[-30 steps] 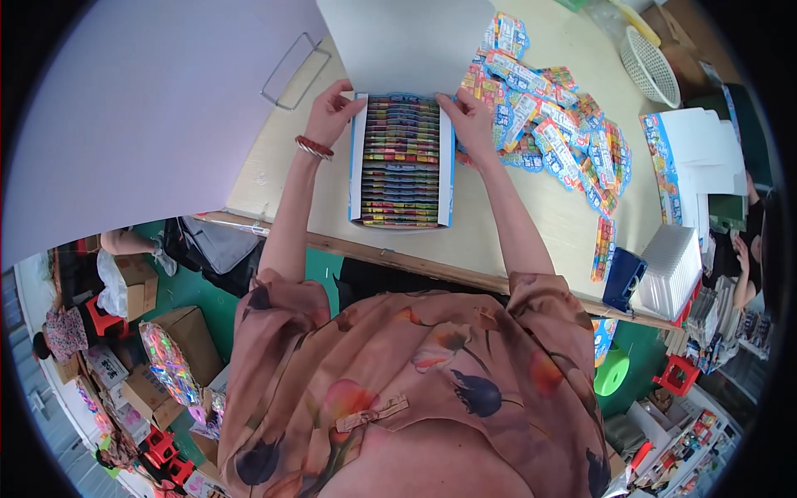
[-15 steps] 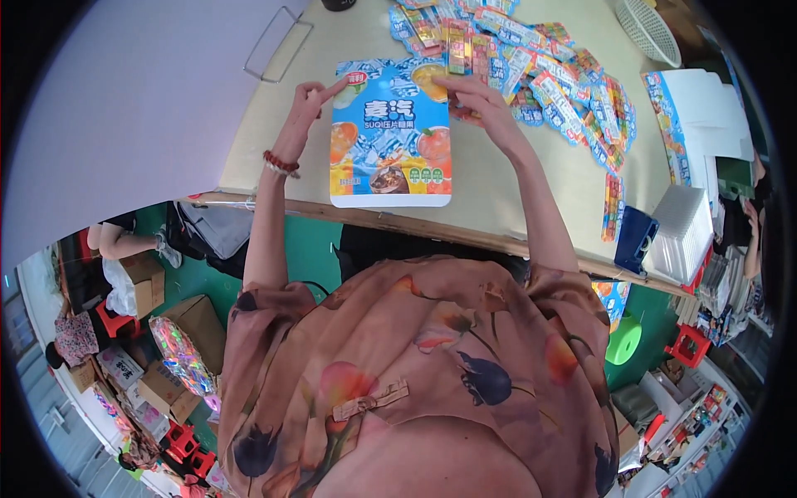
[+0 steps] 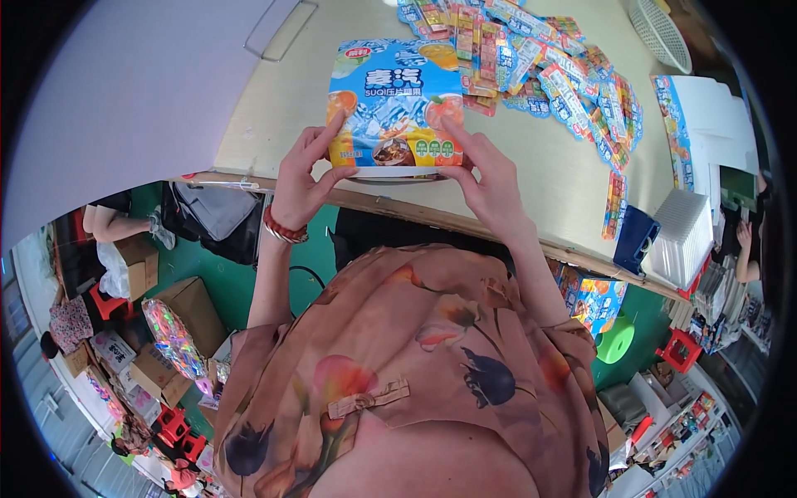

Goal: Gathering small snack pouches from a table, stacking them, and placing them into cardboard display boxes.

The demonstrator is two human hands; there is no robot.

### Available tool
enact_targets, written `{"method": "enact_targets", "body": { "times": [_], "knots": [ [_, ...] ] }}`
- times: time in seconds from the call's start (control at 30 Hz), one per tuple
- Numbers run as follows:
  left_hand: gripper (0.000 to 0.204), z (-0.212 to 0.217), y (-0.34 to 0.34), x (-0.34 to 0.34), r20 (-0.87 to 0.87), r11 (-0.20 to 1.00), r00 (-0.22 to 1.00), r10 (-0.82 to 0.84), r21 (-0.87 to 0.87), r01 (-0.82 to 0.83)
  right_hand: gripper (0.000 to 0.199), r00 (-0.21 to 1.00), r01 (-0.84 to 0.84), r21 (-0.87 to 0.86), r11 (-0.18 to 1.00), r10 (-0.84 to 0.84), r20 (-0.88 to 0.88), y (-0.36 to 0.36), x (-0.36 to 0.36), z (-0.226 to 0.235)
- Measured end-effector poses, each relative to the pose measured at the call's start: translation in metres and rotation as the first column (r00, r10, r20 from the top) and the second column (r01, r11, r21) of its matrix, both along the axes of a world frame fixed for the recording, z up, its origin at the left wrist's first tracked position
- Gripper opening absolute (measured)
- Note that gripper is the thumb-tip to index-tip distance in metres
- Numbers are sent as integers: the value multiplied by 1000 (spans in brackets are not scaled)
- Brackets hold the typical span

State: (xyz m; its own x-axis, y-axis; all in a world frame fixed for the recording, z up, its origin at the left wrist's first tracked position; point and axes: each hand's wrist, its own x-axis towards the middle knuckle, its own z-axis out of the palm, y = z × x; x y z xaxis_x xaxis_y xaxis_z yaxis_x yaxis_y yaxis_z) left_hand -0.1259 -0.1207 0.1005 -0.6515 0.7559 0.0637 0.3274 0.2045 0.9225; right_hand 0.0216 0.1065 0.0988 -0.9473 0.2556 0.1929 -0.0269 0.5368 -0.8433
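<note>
A flat blue candy package (image 3: 394, 104), printed with fruit and ice and edged in white along the near side, is held between both hands at the table's front. My left hand (image 3: 307, 170) grips its lower left corner, thumb below and fingers along the side. At the lower right corner my right hand (image 3: 483, 170) pinches it the same way. The package's near edge looks raised off the table and its face bows slightly. Whether it is a pouch or folded card I cannot tell. What lies beneath it is hidden.
A loose heap of small candy packs (image 3: 573, 91) covers the table's far right. Beyond it are a white basket (image 3: 662, 35) and white-backed printed sheets (image 3: 716, 124). A dark blue holder (image 3: 636, 241) and clear plastic trays (image 3: 682, 241) stand right. A wire frame (image 3: 280, 29) lies far left.
Both hands have slid from the package's upper corners down to its lower corners and taken hold there. The package has shifted slightly away from me, and its near edge has lifted.
</note>
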Motion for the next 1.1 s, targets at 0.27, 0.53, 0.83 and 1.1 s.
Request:
{"method": "enact_targets", "body": {
  "times": [0.27,0.53,0.83,1.1],
  "knots": [
    [75,2,-4,15,-283,991,959,3,-130,-41,56,998,49,196,979,-39,-54,-19,19,-13],
    [59,-25,-11,33,-697,972,715,50,-130,-195,42,987,113,223,968,-84,-138,-20,25,-39],
    [50,-49,-16,26,-698,992,716,8,-83,-92,52,931,199,424,883,-36,-363,-14,28,-65],
    [52,-40,-16,17,-751,994,657,-56,-102,-32,38,922,107,380,919,51,-383,-8,19,-62]
  ]
}}
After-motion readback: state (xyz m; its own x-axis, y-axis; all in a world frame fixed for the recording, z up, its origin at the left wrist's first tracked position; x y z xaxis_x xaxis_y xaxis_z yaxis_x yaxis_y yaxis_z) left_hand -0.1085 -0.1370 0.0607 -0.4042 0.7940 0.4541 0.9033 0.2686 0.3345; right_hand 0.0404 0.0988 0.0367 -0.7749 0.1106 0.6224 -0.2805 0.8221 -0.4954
